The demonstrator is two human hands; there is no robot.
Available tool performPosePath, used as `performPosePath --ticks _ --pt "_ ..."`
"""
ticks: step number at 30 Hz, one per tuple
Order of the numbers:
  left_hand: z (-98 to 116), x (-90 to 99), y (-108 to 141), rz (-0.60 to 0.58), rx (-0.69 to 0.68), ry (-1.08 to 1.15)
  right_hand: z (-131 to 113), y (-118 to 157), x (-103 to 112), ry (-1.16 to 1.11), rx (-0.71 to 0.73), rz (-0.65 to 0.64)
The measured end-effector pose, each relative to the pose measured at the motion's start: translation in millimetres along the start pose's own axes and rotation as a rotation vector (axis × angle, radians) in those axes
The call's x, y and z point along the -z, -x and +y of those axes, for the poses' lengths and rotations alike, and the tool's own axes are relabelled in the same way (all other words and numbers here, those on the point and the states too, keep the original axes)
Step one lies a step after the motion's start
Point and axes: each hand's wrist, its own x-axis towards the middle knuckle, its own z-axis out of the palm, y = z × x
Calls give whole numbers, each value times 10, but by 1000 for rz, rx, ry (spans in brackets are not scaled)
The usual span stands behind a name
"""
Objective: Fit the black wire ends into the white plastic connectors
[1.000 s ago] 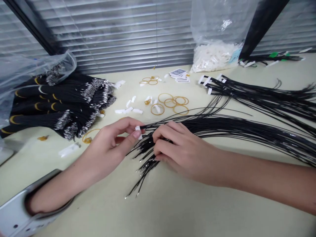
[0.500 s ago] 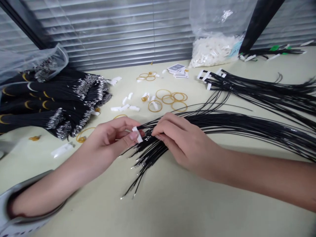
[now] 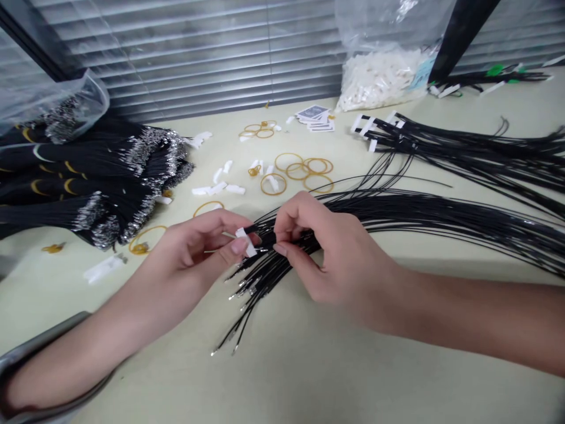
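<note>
Bundled black wires (image 3: pixel 88 176) at far left, tied in sheaves by gold bands and half under a clear plastic bag (image 3: pixel 57 103), their silver ends toward the middle of the desk (image 3: pixel 309 377) and well away from the hands. Loose white clips (image 3: pixel 216 188) lying just beyond the left hand (image 3: pixel 194 250), within easy reach. Left hand closed in a firm pinch, thumb and fingers gripping a white clip (image 3: pixel 245 242), with black wire ends meeting it. Rubber bands (image 3: pixel 295 168) and a small stack of cards (image 3: pixel 314 118) farther back on the desk, out of the way. Right hand (image 3: pixel 326 253) pinching a few strands from a loose bunch of black wires (image 3: pixel 397 212), close beside the clip, the bunch fanned across the desk so that single ends stay easy to separate. Silver wire tips (image 3: pixel 241 288) splayed below both hands. Bag of white clips (image 3: pixel 375 79) against the window blinds (image 3: pixel 198 59). At far right, wires with white clips (image 3: pixel 441 141) on their ends, laid apart from the loose bunch.
</note>
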Motion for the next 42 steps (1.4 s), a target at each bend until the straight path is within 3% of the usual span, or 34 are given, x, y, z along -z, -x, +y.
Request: performPosePath --ticks 16,23,31,42 --pt "12 8 -13 -2 -33 -1 0 1 2 41 -31 -16" --pt "12 7 -10 -21 -65 -1 -4 -9 10 23 28 -34" --pt "14 15 -3 4 -113 -106 14 -7 -1 -1 6 -52" --pt "47 -11 -3 -3 -24 -109 6 -21 30 -145 -90 -146"
